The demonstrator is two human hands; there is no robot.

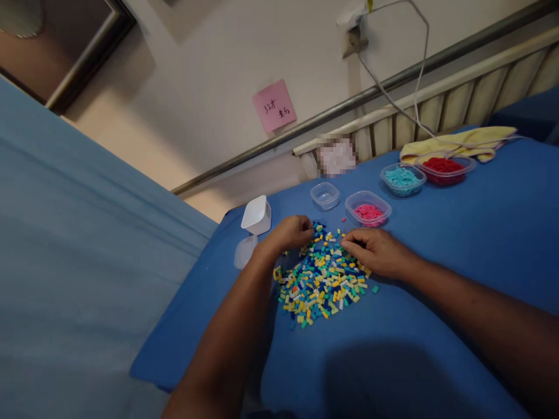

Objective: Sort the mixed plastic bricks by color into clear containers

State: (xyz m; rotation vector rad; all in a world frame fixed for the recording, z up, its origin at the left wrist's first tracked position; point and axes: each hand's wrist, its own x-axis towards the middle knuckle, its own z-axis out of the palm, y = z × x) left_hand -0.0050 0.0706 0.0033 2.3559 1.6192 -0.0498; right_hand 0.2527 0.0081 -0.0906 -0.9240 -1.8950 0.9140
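A pile of several small coloured bricks [321, 279], yellow, teal, white and dark blue, lies on the blue cloth [437, 326]. My left hand [290, 233] rests at the pile's far left edge with fingers curled; whether it holds a brick is hidden. My right hand [378, 251] lies palm down on the pile's right side, fingertips touching bricks. Just beyond the pile stand a clear tub of pink bricks [368, 209] and an empty clear tub [325, 195].
Farther right are a tub of light blue bricks [402, 179] and a tub of red bricks [444, 169], with a yellow cloth [458, 144] behind. A white container [257, 215] and clear lid [243, 251] sit at the table's left corner. A radiator and cables line the wall.
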